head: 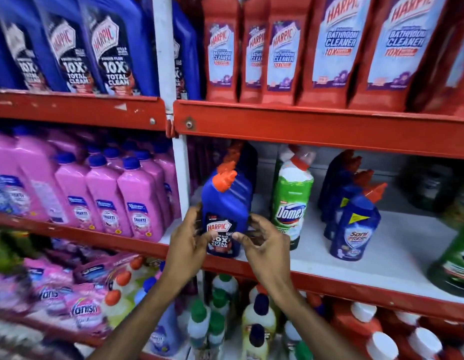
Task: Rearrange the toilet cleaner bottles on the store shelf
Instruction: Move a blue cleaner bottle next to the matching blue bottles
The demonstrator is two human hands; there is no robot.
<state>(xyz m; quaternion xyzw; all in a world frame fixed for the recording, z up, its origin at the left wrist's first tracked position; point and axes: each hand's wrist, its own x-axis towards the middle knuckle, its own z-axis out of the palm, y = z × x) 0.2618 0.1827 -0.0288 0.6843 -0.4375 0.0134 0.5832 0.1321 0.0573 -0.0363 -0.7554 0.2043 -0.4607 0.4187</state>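
A blue Harpic toilet cleaner bottle (225,211) with an orange angled cap stands at the front left of the middle white shelf (397,253). My left hand (190,242) grips its left side at label height. My right hand (264,245) touches the label's right edge with thumb and fingertips, the fingers curled around the bottle's side. More blue bottles with orange caps stand in a row behind it. To its right stand a green Domex bottle (291,201) and a row of blue Sani Fresh bottles (354,224).
Large blue Harpic bottles (108,45) and red Harpic bathroom cleaner bottles (277,50) fill the upper shelf. Pink bottles (137,203) sit left of the white upright. A dark green bottle (456,258) stands at the right edge. Mixed bottles crowd the lower shelf.
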